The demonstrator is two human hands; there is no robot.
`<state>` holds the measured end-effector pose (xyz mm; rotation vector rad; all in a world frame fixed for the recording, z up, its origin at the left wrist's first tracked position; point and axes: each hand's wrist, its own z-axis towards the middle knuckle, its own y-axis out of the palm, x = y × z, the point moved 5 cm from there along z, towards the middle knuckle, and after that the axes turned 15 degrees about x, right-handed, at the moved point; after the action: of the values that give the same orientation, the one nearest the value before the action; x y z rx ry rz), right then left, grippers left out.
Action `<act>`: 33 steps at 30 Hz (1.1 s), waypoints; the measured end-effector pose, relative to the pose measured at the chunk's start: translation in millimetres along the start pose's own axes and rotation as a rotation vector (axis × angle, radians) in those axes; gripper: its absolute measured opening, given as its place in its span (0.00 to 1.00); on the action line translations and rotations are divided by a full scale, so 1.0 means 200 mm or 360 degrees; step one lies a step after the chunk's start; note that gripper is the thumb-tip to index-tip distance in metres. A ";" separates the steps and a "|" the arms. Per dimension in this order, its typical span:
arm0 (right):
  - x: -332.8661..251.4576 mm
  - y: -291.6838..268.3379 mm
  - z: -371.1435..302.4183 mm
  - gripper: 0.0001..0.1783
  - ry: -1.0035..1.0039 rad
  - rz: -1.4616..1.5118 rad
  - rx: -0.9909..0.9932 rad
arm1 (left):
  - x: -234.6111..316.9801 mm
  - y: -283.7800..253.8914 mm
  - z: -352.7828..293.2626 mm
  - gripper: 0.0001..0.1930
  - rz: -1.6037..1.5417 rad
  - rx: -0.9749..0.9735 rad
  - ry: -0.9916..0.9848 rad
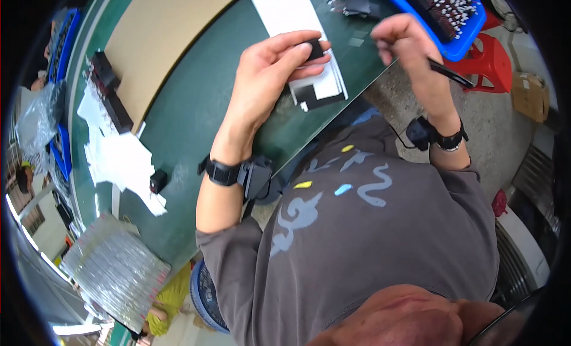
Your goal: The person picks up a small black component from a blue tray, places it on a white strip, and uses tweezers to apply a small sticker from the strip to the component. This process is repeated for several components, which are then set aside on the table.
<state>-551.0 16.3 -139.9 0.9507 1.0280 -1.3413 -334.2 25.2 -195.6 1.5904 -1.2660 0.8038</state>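
My left hand (267, 69) is closed, pinching a small flat black piece (315, 49) between thumb and fingers. It hovers over a long white sheet (285, 13) that lies on the green table. At that sheet's near end sits a black piece (315, 100) with a white area beside it. My right hand (410, 48) is slightly blurred and raised past the table edge. A slim black pen-like tool (450, 73) is gripped in it, its end sticking out beyond the wrist side. I cannot make out anything at the right fingertips.
A blue bin (461, 48) of small white-tipped parts stands at upper right, near a red stool (491, 63). On the green table (190, 114) are a tan board (160, 30), torn white paper (119, 158), black blocks (116, 108) and a stack of clear-wrapped sheets (116, 265). Another person in yellow (172, 292) is at lower left.
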 end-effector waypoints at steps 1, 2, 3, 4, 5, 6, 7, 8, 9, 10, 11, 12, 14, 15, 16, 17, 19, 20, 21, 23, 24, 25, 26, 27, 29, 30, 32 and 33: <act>0.07 0.04 -0.08 0.10 0.0332 0.0064 -0.0165 | -0.02 0.00 0.00 0.16 0.0033 -0.0062 -0.0016; 0.13 0.08 -0.12 0.09 0.0646 0.0114 -0.0322 | -0.02 0.01 0.02 0.16 0.0062 -0.0143 -0.0018; 0.15 0.12 -0.14 0.09 0.0658 0.0122 -0.0338 | -0.02 0.00 0.03 0.16 0.0059 -0.0123 -0.0027; 0.16 0.15 -0.15 0.09 0.0553 -0.0016 -0.0305 | -0.02 0.00 0.04 0.16 0.0061 -0.0123 -0.0052; 0.17 0.18 -0.17 0.08 0.0444 -0.0153 -0.0272 | -0.03 0.00 0.04 0.16 0.0063 -0.0124 -0.0074; 0.16 0.20 -0.17 0.08 0.0332 -0.0291 -0.0240 | -0.04 0.01 0.04 0.16 0.0066 -0.0126 -0.0094; 0.17 0.22 -0.18 0.08 0.0336 -0.0286 -0.0241 | -0.04 0.00 0.04 0.16 0.0068 -0.0122 -0.0098; 0.18 0.23 -0.18 0.08 0.0365 -0.0276 -0.0236 | -0.05 0.00 0.04 0.16 0.0041 -0.0114 -0.0116; 0.19 0.24 -0.18 0.08 0.0392 -0.0267 -0.0231 | -0.06 0.00 0.03 0.16 0.0013 -0.0107 -0.0133; 0.20 0.25 -0.18 0.09 0.0417 -0.0259 -0.0226 | -0.06 0.00 0.03 0.16 -0.0015 -0.0100 -0.0149; 0.20 0.25 -0.18 0.09 0.0416 -0.0257 -0.0226 | -0.05 -0.01 0.04 0.16 -0.0014 -0.0100 -0.0147; 0.19 0.25 -0.17 0.10 0.0391 -0.0275 -0.0213 | -0.05 -0.01 0.04 0.17 0.0000 -0.0114 -0.0147; 0.17 0.25 -0.16 0.12 0.0341 -0.0308 -0.0187 | -0.05 -0.01 0.04 0.18 0.0028 -0.0144 -0.0147; 0.17 0.24 -0.17 0.12 0.0338 -0.0308 -0.0190 | -0.05 -0.01 0.03 0.18 0.0026 -0.0142 -0.0144; 0.18 0.23 -0.18 0.13 0.0318 -0.0358 -0.0168 | -0.06 0.00 0.03 0.18 0.0026 -0.0138 -0.0149; 0.19 0.21 -0.18 0.13 0.0299 -0.0407 -0.0140 | -0.06 0.00 0.03 0.18 0.0028 -0.0137 -0.0155; 0.19 0.21 -0.18 0.14 0.0279 -0.0454 -0.0113 | -0.06 0.00 0.03 0.18 0.0033 -0.0135 -0.0160; 0.18 0.21 -0.18 0.15 0.0282 -0.0454 -0.0108 | -0.05 -0.01 0.03 0.18 0.0033 -0.0138 -0.0172; 0.18 0.22 -0.18 0.15 0.0285 -0.0454 -0.0103 | -0.05 -0.01 0.03 0.18 0.0034 -0.0140 -0.0183; 0.18 0.22 -0.18 0.15 0.0288 -0.0457 -0.0094 | -0.06 -0.01 0.04 0.18 0.0034 -0.0148 -0.0195; 0.18 0.22 -0.18 0.15 0.0289 -0.0453 -0.0103 | -0.06 0.00 0.04 0.18 0.0029 -0.0150 -0.0185; 0.18 0.22 -0.18 0.14 0.0289 -0.0449 -0.0113 | -0.06 0.00 0.04 0.18 0.0022 -0.0152 -0.0174; 0.18 0.21 -0.18 0.14 0.0289 -0.0444 -0.0123 | -0.06 0.00 0.04 0.18 0.0016 -0.0153 -0.0164; 0.19 0.21 -0.18 0.14 0.0287 -0.0444 -0.0121 | -0.06 0.00 0.04 0.18 0.0018 -0.0155 -0.0162; 0.18 0.21 -0.19 0.14 0.0083 -0.0338 -0.0191 | -0.07 -0.01 0.04 0.18 -0.0016 -0.0160 -0.0167; 0.18 0.21 -0.20 0.13 -0.0020 -0.0285 -0.0226 | -0.07 -0.01 0.05 0.18 -0.0034 -0.0162 -0.0170; 0.20 0.19 -0.21 0.13 -0.0036 -0.0163 -0.0170 | -0.06 0.00 0.04 0.18 -0.0014 -0.0153 -0.0170; 0.20 0.19 -0.21 0.12 -0.0052 -0.0041 -0.0114 | -0.06 0.00 0.04 0.18 0.0004 -0.0143 -0.0171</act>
<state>-515.9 46.4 -192.3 0.8625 1.0597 -1.3285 -337.9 21.5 -209.3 1.5774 -1.3620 0.6614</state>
